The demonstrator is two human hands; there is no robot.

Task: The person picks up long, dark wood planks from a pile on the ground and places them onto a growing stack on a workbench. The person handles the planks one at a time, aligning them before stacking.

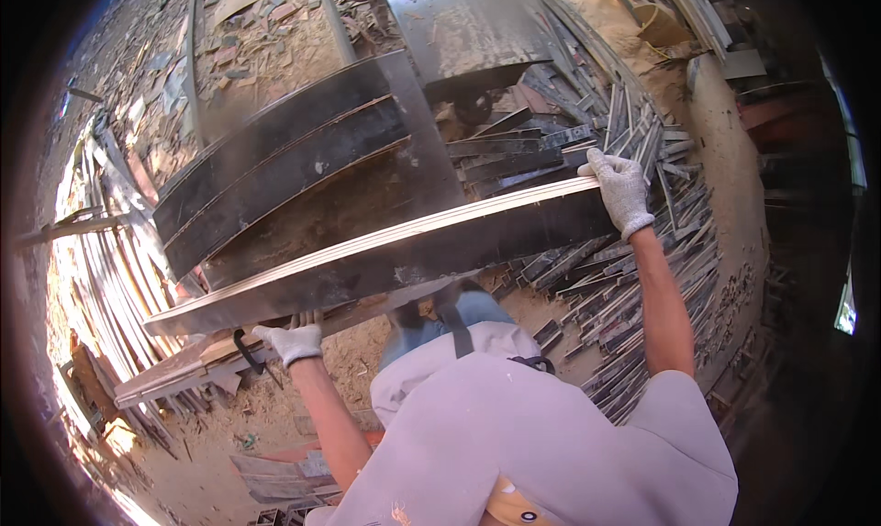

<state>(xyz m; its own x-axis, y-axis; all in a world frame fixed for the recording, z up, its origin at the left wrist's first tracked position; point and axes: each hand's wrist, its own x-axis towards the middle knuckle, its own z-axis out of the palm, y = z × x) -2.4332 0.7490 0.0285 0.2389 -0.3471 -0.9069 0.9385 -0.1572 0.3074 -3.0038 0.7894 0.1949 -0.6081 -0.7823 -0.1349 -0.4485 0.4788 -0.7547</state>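
A long stack of dark-faced plywood strips [413, 252], its pale layered edges turned up, slants across in front of me, higher at the right. My right hand [621, 188], in a pale knit glove, is closed around the right end with the thumb over the top edge. Near the left end, my gloved left hand [294, 340] holds the lower edge; its fingertips are partly hidden by the strips. Just behind the stack lie more dark plywood boards [284, 159], some with curved-looking edges, on a flat work surface [424, 127].
A heap of narrow offcut strips [633, 315] covers the ground at the right. Long sunlit strips [110, 260] are piled at the left. A metal sheet [468, 26] lies beyond the boards. Scraps and sawdust [257, 44] cover the far ground.
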